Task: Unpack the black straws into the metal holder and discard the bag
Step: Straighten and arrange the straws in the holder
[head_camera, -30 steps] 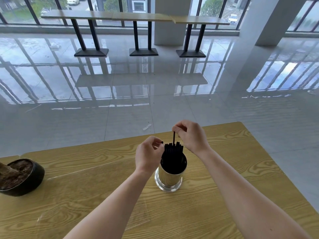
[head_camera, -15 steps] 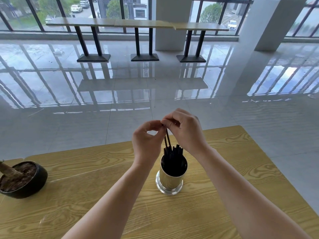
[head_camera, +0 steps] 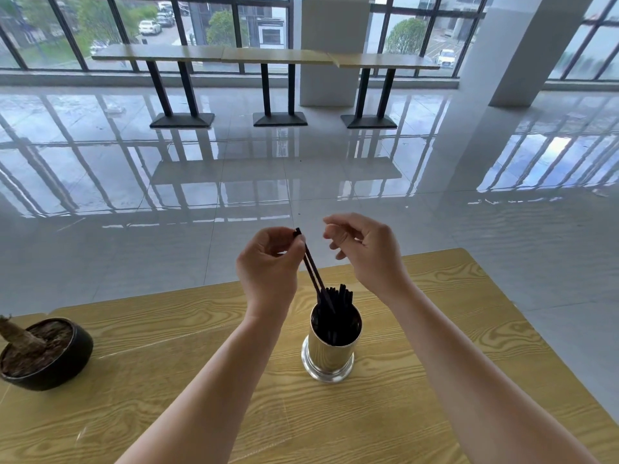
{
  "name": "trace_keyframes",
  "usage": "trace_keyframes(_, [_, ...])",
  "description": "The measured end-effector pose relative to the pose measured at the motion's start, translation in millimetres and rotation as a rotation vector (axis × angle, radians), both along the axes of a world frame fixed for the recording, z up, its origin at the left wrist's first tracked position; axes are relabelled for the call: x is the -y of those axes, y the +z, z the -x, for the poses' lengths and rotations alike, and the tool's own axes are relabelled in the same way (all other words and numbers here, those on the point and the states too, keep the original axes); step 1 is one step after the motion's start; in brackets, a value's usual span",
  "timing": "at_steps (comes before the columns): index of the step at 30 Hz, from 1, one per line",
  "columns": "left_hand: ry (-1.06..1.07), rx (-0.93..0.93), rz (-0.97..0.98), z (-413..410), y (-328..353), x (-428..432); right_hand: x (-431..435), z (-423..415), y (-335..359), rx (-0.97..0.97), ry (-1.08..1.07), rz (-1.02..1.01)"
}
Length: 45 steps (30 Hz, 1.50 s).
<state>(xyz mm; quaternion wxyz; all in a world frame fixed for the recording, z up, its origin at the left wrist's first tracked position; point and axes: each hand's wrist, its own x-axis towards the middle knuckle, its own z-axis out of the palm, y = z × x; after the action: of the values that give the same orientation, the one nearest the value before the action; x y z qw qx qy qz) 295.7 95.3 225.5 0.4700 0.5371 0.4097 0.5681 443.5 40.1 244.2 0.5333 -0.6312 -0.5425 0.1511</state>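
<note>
- Left hand [head_camera: 268,262] pinches two black straws [head_camera: 313,272] by their top ends, thumb against fingertips. They slant down and to its right; lower ends are already inside the metal holder [head_camera: 330,349].
- Right hand [head_camera: 365,252] is beside the left, just apart from the straw tops, fingers loosely curled, grasping nothing I can see.
- Holder stands upright on the counter [head_camera: 435,329], below and between both wrists. The rest of the straw bundle [head_camera: 338,296] sits in it, tips poking above the rim.
- Step in hand, my read: seating these last two with the others.
- To do it well: bring the pinch over the holder mouth so the pair goes near vertical, then let them slide down. Dropping them at this tilt risks them hanging on the rim or levering neighbours out.
- Holder looks light and narrow-based; a sideways push on the bundle could tip it. The free right hand should steady the wall or square up the tips.
- Light grip only; thin straws will likely kink if squeezed or forced against the packed bundle.
- Bag: can't pick it out for certain. There's a faint clear sheen on the counter below the left forearm, too vague to call. Discard is not done, as far as I can judge.
- Plant pot [head_camera: 50,353] sits far out past the left elbow, clear of the work.
</note>
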Motion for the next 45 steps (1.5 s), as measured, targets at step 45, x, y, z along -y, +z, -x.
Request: trace_keyframes(45, [-0.360,-0.837,0.137,-25,-77,-21,55,-48,3,0.332,-0.161,0.263])
